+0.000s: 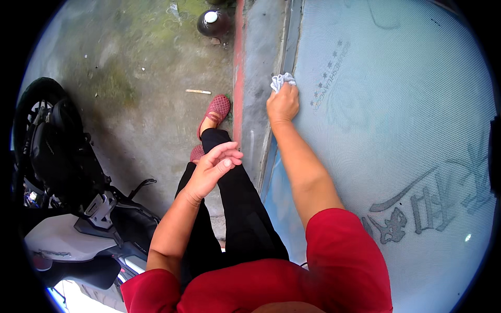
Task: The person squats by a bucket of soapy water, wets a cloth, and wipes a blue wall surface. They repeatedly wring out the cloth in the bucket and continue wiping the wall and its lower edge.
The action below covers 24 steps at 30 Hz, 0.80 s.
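Note:
A crumpled grey-white cloth [281, 81] is bunched in my right hand [284, 105], which is closed around it. That hand is at the narrow grey metal strip [291, 43] along the edge of a pale blue mesh-patterned panel [364, 117]. Whether the cloth touches the strip or the panel's edge is hard to tell. My left hand [215, 166] hangs free above my black trousers [246, 211], fingers slightly curled and apart, with nothing in it.
A concrete ledge [258, 78] with a red-painted edge runs beside the panel. On the concrete floor [156, 129] lies a thin stick [198, 91]. A dark round jar [213, 23] with a white top stands by the ledge. At left is a motorcycle [78, 187].

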Available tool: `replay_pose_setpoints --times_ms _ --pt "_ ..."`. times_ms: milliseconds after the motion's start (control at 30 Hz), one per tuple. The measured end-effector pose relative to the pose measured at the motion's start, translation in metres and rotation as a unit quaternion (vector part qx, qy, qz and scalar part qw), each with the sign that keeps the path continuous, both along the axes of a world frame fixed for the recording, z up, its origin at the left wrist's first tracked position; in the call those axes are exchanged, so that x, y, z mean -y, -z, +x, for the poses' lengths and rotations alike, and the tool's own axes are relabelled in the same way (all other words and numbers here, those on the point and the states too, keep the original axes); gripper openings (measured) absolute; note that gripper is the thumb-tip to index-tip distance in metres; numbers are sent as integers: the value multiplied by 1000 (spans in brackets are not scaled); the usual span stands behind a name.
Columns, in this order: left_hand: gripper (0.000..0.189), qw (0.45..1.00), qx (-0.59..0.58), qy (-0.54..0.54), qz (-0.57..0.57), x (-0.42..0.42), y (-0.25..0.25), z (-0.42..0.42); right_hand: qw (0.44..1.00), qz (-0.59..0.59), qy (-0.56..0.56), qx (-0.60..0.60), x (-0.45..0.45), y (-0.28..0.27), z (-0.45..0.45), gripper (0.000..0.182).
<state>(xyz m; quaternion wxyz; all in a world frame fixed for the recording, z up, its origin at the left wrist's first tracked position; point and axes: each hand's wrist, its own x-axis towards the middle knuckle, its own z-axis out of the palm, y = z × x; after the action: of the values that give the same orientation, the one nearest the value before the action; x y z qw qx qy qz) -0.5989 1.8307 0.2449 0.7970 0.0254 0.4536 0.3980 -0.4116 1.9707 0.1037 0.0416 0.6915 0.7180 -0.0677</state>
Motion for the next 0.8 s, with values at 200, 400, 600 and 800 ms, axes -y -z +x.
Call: replay_pose_setpoints --times_ms 200,400,600,800 --pt "46 999 23 34 -1 -23 29 6 999 30 -2 -20 0 -1 -1 34" --pt "42 991 30 95 -95 -25 87 27 998 28 24 -48 -1 -2 1 38" --pt "45 990 109 93 -14 -87 88 39 996 18 74 -47 -17 -7 -12 38" --pt "46 993 92 76 -26 -99 92 27 995 32 71 -59 -61 -7 -34 37"
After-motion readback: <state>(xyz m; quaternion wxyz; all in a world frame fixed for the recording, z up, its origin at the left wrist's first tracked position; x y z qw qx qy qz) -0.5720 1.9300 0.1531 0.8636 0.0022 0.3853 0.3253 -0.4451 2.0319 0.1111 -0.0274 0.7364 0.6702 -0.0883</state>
